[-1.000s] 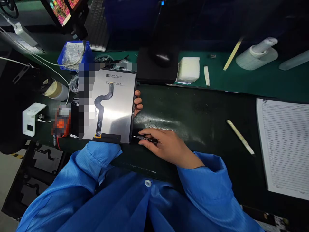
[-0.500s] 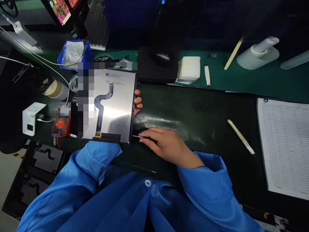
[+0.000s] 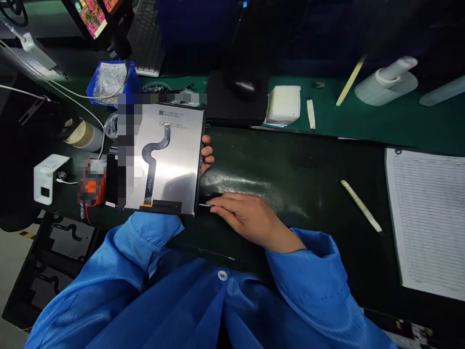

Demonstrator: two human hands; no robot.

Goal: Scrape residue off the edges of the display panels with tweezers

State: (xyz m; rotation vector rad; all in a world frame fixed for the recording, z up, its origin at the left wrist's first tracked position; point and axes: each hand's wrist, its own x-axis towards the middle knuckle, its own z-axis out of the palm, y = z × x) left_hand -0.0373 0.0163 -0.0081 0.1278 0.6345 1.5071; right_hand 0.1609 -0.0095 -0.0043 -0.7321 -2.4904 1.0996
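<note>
Thin rectangular silver metal-backed display panel (image 3: 178,155) with black edging is held over the left part of the glossy dark green bench mat (image 3: 298,194), back face to camera. Left hand (image 3: 207,152) has it from behind, fingers curled round its right edge; palm and thumb hidden. Right hand (image 3: 250,218) nearly closed, thumb and index pinching a slim pointed metal tool (image 3: 205,205), tip at the panel's lower right edge; can't tell if it touches. Panel should be light, stiff but fragile, slick on the metal: grip by the rim, no pressure mid-face, keep off the S-bent black ribbon cable (image 3: 148,154). Count: one panel in hand, one cable on it, one tool, two similar grey panels (image 3: 65,245) in the black tray (image 3: 22,291) lower left, one pale flat stick (image 3: 361,206) on the mat
</note>
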